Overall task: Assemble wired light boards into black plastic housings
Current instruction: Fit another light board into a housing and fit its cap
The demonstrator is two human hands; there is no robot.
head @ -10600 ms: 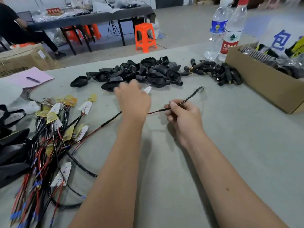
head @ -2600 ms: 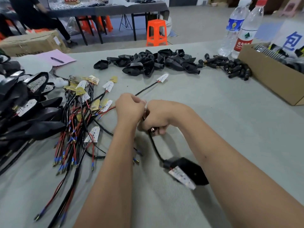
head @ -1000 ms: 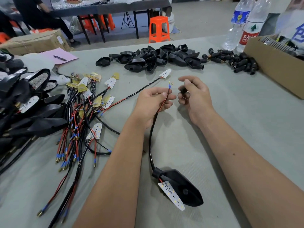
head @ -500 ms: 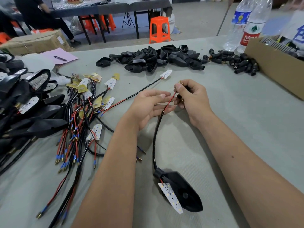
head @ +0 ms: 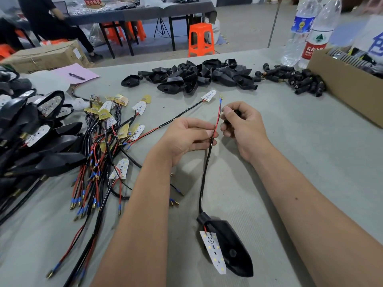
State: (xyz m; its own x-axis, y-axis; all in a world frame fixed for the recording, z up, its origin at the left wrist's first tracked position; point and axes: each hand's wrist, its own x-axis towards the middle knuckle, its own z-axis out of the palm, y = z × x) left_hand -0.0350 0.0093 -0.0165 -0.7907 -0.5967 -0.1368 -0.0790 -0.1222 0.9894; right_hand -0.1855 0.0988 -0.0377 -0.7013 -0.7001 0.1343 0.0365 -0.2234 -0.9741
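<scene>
My left hand (head: 187, 134) pinches a black-sheathed cable (head: 205, 172) where its red wire comes out, the wire tips pointing up. The cable runs down to a black housing (head: 232, 249) lying on the grey table, with its white light board (head: 213, 251) half out over the housing's edge. My right hand (head: 242, 123) hovers just right of the wire tips, fingers curled round a small dark part that is mostly hidden. A second wired board (head: 209, 95) lies beyond my hands.
Empty black housings (head: 192, 77) are heaped at the back, small black connectors (head: 298, 79) to their right. A cardboard box (head: 342, 83) and two water bottles (head: 310, 36) stand far right. Loose wired boards (head: 109, 141) and assembled housings (head: 31, 131) crowd the left.
My right hand has drawn slightly away from the wire tips; half a second ago it touched them. The left hand keeps its hold and the housing lies still.
</scene>
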